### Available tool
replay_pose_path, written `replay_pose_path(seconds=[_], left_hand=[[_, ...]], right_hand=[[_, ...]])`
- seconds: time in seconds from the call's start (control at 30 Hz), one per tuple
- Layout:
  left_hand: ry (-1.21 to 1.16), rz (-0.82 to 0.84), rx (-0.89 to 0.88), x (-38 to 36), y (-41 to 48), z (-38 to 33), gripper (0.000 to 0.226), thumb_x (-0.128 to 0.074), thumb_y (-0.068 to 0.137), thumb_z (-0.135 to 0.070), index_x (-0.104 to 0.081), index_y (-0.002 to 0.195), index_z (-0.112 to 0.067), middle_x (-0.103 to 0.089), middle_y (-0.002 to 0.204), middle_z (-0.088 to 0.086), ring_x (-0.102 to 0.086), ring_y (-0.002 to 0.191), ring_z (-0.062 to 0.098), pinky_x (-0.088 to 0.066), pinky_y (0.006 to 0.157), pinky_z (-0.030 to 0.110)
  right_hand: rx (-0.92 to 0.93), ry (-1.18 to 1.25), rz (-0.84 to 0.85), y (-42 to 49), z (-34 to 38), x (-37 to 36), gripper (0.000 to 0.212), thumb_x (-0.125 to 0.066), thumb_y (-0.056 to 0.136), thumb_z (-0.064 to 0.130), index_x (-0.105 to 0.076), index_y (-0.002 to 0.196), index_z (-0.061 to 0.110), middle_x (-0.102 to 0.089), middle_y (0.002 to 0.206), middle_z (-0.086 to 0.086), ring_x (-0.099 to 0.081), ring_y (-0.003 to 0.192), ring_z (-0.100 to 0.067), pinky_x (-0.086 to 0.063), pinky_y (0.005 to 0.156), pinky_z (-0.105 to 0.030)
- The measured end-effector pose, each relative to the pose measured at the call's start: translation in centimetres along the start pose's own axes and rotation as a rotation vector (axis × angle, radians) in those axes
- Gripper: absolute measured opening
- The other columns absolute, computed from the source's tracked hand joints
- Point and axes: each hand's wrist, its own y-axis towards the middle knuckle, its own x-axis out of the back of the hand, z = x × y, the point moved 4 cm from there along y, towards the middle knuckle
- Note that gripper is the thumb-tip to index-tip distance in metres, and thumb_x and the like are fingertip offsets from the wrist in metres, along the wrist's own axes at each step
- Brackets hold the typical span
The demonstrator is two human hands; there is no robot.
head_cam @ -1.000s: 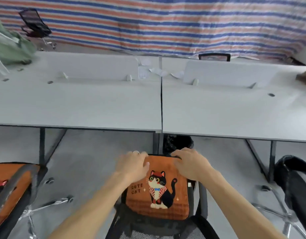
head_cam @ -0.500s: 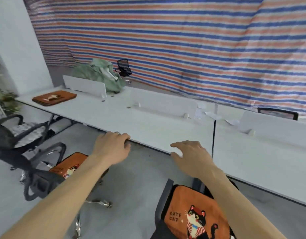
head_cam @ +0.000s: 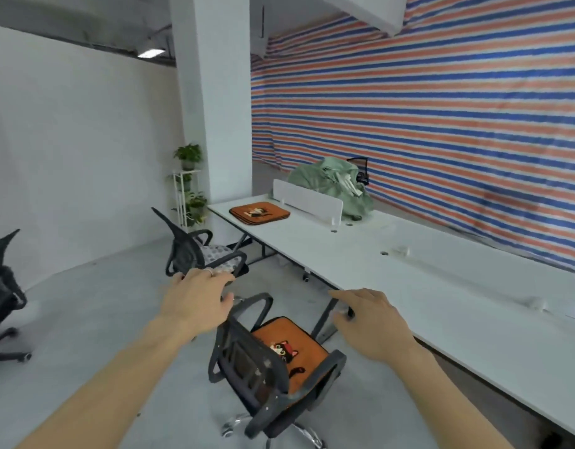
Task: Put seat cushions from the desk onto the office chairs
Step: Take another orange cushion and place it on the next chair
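A stack of orange cat-print seat cushions (head_cam: 259, 212) lies on the far left end of the long white desk (head_cam: 393, 277). Just below my hands, a black mesh office chair (head_cam: 266, 367) carries an orange cat cushion (head_cam: 289, 345) on its seat. A second black chair (head_cam: 198, 254) with a dotted grey seat stands farther off near the desk's end. My left hand (head_cam: 195, 299) and my right hand (head_cam: 370, 322) hover in the air with relaxed fingers, holding nothing.
A third black chair (head_cam: 1, 296) stands at the left edge on the grey floor. A white pillar (head_cam: 215, 98) and a plant shelf (head_cam: 187, 186) are behind the desk's end. A green cloth bundle (head_cam: 334, 186) and a white divider panel (head_cam: 307, 202) sit on the desk.
My view has swung left from the cushioned chair under the desk toward the desk's far end. Both hands have left the cushion and now hang free in the air.
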Motion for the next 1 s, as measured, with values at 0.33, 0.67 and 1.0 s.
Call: replay_pose_path(seconds=[0.33, 0.67, 1.0], left_hand=[[-0.005, 0.039, 0.163, -2.1, 8.7, 20.4, 0.046, -0.038, 0.097, -0.045, -0.043, 0.142, -0.043, -0.053, 0.143, -0.010, -0.045, 0.133, 0.019, -0.034, 0.107, 0.041], [-0.022, 0.036, 0.168, -6.3, 25.3, 34.2, 0.045, -0.038, 0.100, -0.044, -0.043, 0.144, -0.041, -0.049, 0.147, -0.010, -0.041, 0.136, 0.020, -0.032, 0.110, 0.040], [-0.055, 0.061, 0.190, -11.7, 41.6, 47.5, 0.046, -0.038, 0.100, -0.045, -0.040, 0.146, -0.040, -0.046, 0.149, -0.008, -0.040, 0.138, 0.019, -0.032, 0.111, 0.040]], right_hand=[[0.109, 0.008, 0.018, 17.4, 14.3, -7.6, 0.049, -0.041, 0.101, 0.048, -0.036, 0.150, 0.043, -0.038, 0.155, 0.011, -0.023, 0.145, -0.021, -0.025, 0.119, -0.044], [0.133, 0.047, -0.021, 38.9, 22.1, -15.7, 0.049, -0.044, 0.100, 0.052, -0.038, 0.148, 0.044, -0.041, 0.152, 0.014, -0.026, 0.143, -0.020, -0.030, 0.116, -0.041], [0.074, 0.061, -0.007, 57.3, 28.5, -20.7, 0.045, -0.047, 0.099, 0.050, -0.043, 0.144, 0.046, -0.045, 0.149, 0.013, -0.030, 0.142, -0.022, -0.033, 0.114, -0.046]])
